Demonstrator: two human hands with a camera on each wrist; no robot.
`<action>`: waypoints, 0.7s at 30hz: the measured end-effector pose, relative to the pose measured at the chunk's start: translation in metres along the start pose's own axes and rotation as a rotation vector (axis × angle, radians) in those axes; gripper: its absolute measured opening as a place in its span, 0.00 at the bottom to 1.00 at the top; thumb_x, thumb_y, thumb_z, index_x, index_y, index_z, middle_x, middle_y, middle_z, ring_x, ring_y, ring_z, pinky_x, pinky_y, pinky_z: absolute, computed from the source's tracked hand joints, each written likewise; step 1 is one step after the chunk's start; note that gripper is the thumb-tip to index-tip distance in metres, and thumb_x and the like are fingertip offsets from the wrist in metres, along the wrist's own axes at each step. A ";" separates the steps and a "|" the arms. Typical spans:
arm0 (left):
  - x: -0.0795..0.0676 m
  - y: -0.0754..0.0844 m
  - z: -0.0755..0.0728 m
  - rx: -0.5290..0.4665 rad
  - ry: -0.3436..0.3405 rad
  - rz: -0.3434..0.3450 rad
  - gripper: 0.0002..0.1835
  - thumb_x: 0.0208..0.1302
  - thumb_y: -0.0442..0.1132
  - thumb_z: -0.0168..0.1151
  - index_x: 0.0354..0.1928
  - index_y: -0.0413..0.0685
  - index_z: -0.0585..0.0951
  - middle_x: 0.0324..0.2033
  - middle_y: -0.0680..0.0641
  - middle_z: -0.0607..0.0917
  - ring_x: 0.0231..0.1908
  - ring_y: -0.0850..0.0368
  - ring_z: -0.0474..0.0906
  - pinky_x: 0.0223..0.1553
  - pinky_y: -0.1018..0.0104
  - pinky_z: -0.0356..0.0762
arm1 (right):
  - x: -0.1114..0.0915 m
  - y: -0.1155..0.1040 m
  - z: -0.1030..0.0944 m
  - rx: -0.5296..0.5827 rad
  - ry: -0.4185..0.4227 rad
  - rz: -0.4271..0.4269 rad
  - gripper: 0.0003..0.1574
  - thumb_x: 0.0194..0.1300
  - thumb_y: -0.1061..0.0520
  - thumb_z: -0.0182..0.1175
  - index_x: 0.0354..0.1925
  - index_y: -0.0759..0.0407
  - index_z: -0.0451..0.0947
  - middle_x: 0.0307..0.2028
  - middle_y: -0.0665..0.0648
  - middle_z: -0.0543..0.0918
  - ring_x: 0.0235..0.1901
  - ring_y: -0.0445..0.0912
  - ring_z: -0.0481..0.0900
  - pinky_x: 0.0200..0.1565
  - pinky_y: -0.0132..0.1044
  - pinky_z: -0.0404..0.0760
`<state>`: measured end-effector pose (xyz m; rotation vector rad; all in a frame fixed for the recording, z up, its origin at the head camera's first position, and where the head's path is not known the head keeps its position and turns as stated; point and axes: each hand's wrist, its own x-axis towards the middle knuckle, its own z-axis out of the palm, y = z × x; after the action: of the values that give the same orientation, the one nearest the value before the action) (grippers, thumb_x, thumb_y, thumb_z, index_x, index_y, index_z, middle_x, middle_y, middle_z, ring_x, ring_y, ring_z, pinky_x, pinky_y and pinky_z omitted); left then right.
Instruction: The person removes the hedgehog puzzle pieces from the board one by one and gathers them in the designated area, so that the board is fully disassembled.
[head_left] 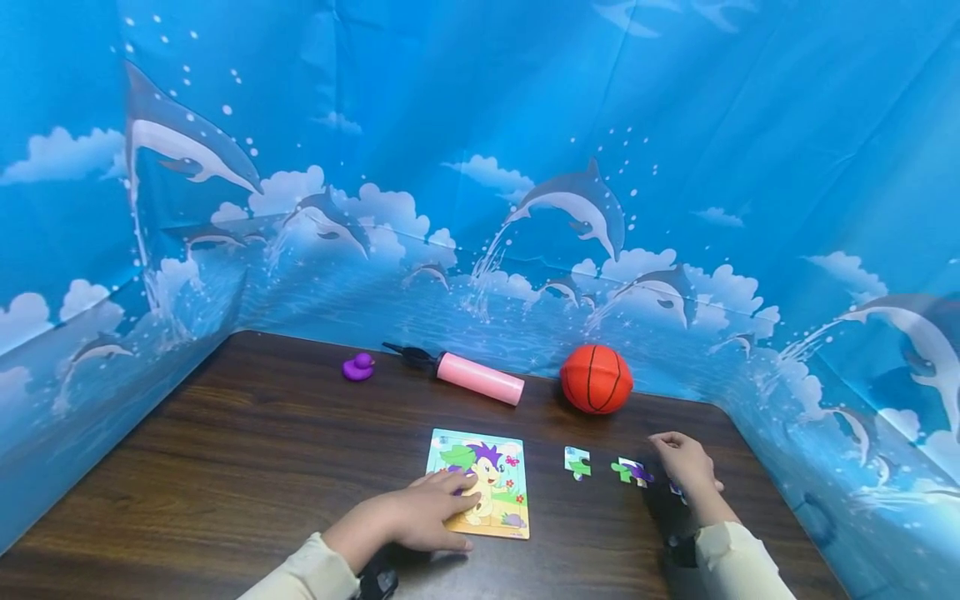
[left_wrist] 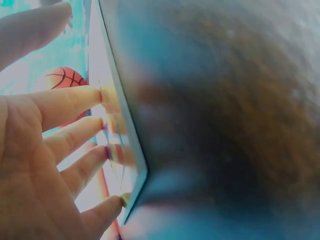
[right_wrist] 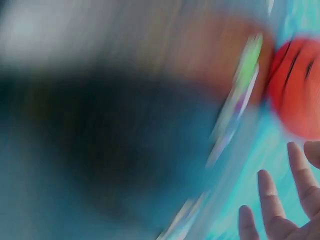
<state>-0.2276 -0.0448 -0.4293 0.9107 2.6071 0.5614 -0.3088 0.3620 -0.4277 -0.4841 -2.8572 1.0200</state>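
A square picture puzzle board (head_left: 504, 500) with a purple-haired cartoon hedgehog lies flat on the table. My left hand (head_left: 429, 510) rests on its left side with fingers spread, and in the left wrist view the fingertips (left_wrist: 102, 95) touch its face. To the board's right lie loose puzzle pieces: a blue and green one (head_left: 576, 463), a green and purple one (head_left: 630, 472), and another (head_left: 677, 490) partly hidden by my right hand (head_left: 686, 467). That hand hovers just right of the pieces; the right wrist view shows its fingers extended, holding nothing visible.
A red toy basketball (head_left: 597, 380) stands at the back right of the dark wooden table (head_left: 225, 467). Left of it lie a pink hand pump (head_left: 480, 378) with a black end and a purple rubber duck (head_left: 358, 367). A dolphin-print curtain (head_left: 420, 200) surrounds the table.
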 end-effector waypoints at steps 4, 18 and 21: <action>0.001 -0.001 0.000 -0.001 0.041 -0.007 0.33 0.64 0.56 0.63 0.68 0.50 0.74 0.71 0.47 0.66 0.72 0.45 0.57 0.71 0.44 0.54 | -0.013 -0.049 0.036 0.023 0.014 -0.159 0.21 0.70 0.46 0.58 0.48 0.60 0.83 0.51 0.67 0.82 0.55 0.69 0.72 0.50 0.78 0.53; 0.012 -0.051 -0.022 -0.061 0.147 -0.194 0.50 0.57 0.58 0.71 0.75 0.43 0.61 0.76 0.44 0.57 0.76 0.42 0.44 0.69 0.29 0.37 | -0.100 -0.176 0.149 -0.120 -0.379 -0.592 0.18 0.60 0.52 0.70 0.48 0.55 0.84 0.39 0.57 0.73 0.33 0.46 0.73 0.34 0.43 0.78; 0.015 -0.058 -0.028 -0.042 0.081 -0.208 0.51 0.55 0.60 0.71 0.75 0.43 0.61 0.76 0.45 0.57 0.76 0.42 0.45 0.69 0.29 0.38 | -0.109 -0.183 0.157 -0.168 -0.428 -0.579 0.22 0.56 0.53 0.72 0.50 0.55 0.84 0.39 0.57 0.73 0.32 0.46 0.72 0.34 0.44 0.80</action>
<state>-0.2802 -0.0841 -0.4337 0.6062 2.7078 0.6055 -0.2817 0.0992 -0.4306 0.6052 -3.1350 0.8484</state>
